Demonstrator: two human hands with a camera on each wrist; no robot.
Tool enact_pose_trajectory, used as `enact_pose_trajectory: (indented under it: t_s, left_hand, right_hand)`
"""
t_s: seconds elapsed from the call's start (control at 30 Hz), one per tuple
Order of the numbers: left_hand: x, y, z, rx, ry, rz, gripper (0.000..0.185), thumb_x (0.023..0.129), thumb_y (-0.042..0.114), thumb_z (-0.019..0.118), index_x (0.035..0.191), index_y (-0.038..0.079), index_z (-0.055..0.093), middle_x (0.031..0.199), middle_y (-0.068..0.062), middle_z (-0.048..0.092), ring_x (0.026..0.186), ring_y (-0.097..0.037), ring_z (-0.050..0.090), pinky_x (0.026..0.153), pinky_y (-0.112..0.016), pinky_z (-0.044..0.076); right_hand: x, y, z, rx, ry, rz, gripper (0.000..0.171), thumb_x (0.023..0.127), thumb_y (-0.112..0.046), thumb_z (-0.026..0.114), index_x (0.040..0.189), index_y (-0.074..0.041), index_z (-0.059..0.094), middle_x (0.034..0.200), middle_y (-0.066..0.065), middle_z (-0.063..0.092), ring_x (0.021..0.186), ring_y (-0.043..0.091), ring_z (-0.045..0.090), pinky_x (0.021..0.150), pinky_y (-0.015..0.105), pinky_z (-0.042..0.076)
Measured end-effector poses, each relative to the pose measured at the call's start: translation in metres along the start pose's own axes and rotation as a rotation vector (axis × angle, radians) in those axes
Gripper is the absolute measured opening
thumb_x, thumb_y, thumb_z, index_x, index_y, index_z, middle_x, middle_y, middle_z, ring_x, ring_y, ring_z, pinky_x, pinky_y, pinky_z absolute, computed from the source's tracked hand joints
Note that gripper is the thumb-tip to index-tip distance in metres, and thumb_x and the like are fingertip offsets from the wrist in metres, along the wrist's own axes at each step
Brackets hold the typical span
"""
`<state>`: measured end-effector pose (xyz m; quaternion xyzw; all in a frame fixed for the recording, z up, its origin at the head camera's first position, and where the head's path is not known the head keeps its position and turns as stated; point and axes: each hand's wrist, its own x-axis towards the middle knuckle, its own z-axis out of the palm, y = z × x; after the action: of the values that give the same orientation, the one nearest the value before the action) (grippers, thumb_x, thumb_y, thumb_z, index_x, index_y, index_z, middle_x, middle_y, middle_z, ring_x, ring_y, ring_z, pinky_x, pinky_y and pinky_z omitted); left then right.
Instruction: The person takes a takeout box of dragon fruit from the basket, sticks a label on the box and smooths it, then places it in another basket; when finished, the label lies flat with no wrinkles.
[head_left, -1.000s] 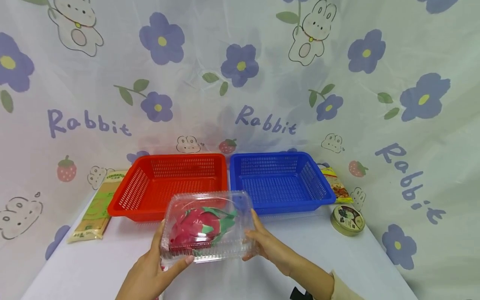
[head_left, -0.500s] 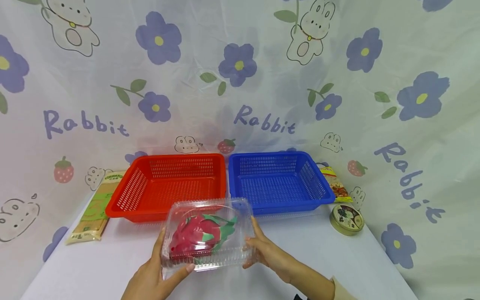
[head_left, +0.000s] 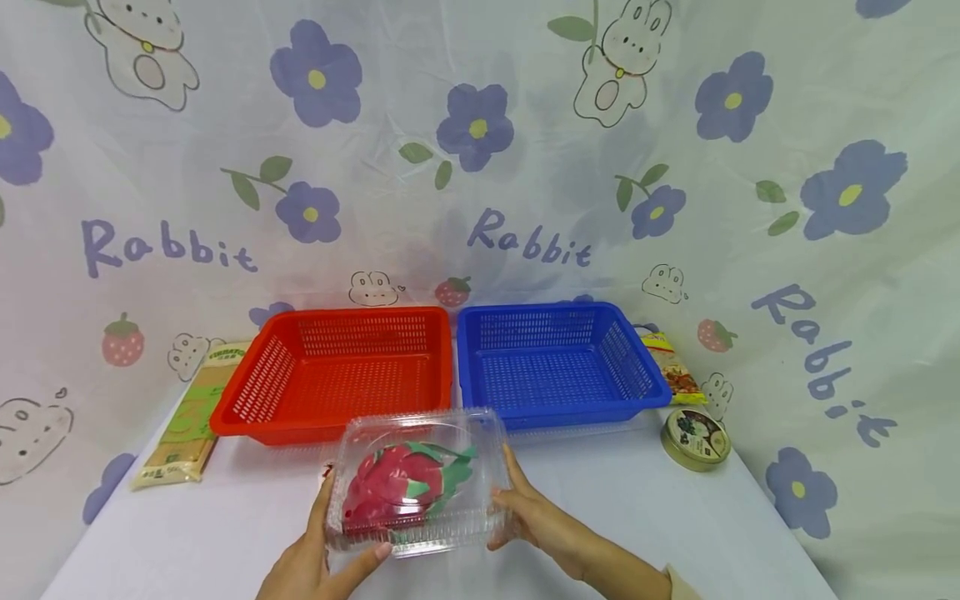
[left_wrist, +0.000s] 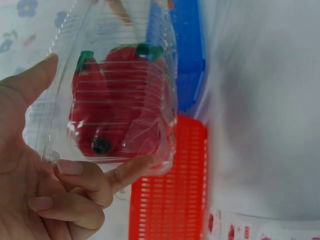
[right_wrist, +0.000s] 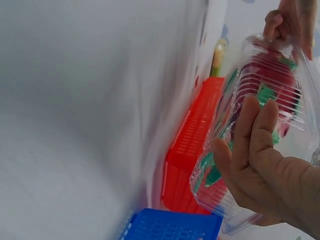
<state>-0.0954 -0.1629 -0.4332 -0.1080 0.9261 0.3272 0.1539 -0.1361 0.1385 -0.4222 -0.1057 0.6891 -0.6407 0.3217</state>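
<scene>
Both hands hold a clear plastic clamshell box, its lid closed, in front of the baskets. Through the lid shows a red dragon fruit with green leaf tips. My left hand grips the box's left end, thumb along the front edge. In the left wrist view, curled fingers lie at the underside, and the ribbed wall has red fruit behind it. My right hand grips the right end. In the right wrist view, its fingers press against the box's ribbed side.
Behind the box stand a red basket and a blue basket, side by side. A noodle packet lies at left; a yellow packet and a round tin at right. A white-and-red printed item shows in the left wrist view.
Both hands have brought the box steadily down and nearer to me, away from the baskets. The grip looks the same, and the head view has shifted slightly.
</scene>
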Motion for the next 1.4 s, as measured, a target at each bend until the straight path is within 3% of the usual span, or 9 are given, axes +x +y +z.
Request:
enact_pose_trajectory:
  t_s: [0.27, 0.5, 0.67, 0.97, 1.13, 1.4]
  left_hand:
    - [0.002, -0.008, 0.009, -0.015, -0.018, -0.025, 0.134, 0.071, 0.076, 0.068, 0.158, 0.014, -0.013, 0.134, -0.033, 0.053, 0.103, -0.046, 0.062, 0.079, -0.065, 0.053]
    - [0.002, -0.017, 0.015, -0.064, -0.036, -0.025, 0.129, 0.074, 0.072, 0.068, 0.158, 0.021, -0.016, 0.137, -0.032, 0.052, 0.106, -0.046, 0.062, 0.082, -0.068, 0.050]
    - [0.005, -0.021, 0.023, -0.093, -0.048, -0.049, 0.133, 0.070, 0.073, 0.071, 0.158, 0.024, -0.015, 0.137, -0.032, 0.052, 0.107, -0.051, 0.060, 0.082, -0.071, 0.049]
    - [0.011, -0.025, 0.030, -0.092, -0.023, -0.026, 0.127, 0.075, 0.068, 0.071, 0.159, 0.015, -0.008, 0.130, -0.032, 0.056, 0.102, -0.047, 0.063, 0.082, -0.070, 0.049]
    - [0.013, -0.027, 0.033, -0.104, -0.018, -0.004, 0.123, 0.077, 0.065, 0.071, 0.159, 0.017, -0.008, 0.130, -0.031, 0.056, 0.102, -0.044, 0.063, 0.082, -0.067, 0.051]
    - [0.019, -0.028, 0.038, -0.090, -0.036, -0.005, 0.124, 0.077, 0.067, 0.070, 0.158, 0.012, -0.005, 0.130, -0.033, 0.056, 0.100, -0.045, 0.064, 0.082, -0.068, 0.051]
  right_hand:
    - [-0.002, 0.007, 0.001, -0.012, 0.007, 0.012, 0.086, 0.103, -0.044, 0.041, 0.156, -0.023, -0.023, 0.143, 0.033, 0.037, 0.087, 0.025, 0.066, 0.111, 0.072, 0.017]
    - [-0.003, 0.013, 0.003, -0.001, -0.015, 0.017, 0.085, 0.103, -0.042, 0.040, 0.155, -0.021, -0.024, 0.146, 0.037, 0.032, 0.088, 0.025, 0.064, 0.110, 0.073, 0.018]
    - [-0.001, 0.018, 0.003, 0.011, -0.014, 0.023, 0.085, 0.103, -0.041, 0.041, 0.156, -0.019, -0.023, 0.147, 0.040, 0.029, 0.086, 0.024, 0.064, 0.111, 0.071, 0.020]
    - [0.008, 0.026, 0.001, 0.039, -0.024, 0.030, 0.085, 0.103, -0.038, 0.042, 0.156, -0.018, -0.022, 0.149, 0.046, 0.019, 0.085, 0.022, 0.064, 0.111, 0.063, 0.029]
    - [0.011, 0.029, -0.001, 0.030, -0.022, 0.040, 0.087, 0.103, -0.037, 0.043, 0.155, -0.016, -0.024, 0.149, 0.049, 0.010, 0.085, 0.022, 0.062, 0.111, 0.061, 0.033]
    - [0.014, 0.033, -0.004, 0.030, -0.008, 0.053, 0.090, 0.102, -0.036, 0.045, 0.155, -0.014, -0.024, 0.147, 0.051, 0.012, 0.085, 0.021, 0.062, 0.112, 0.064, 0.027]
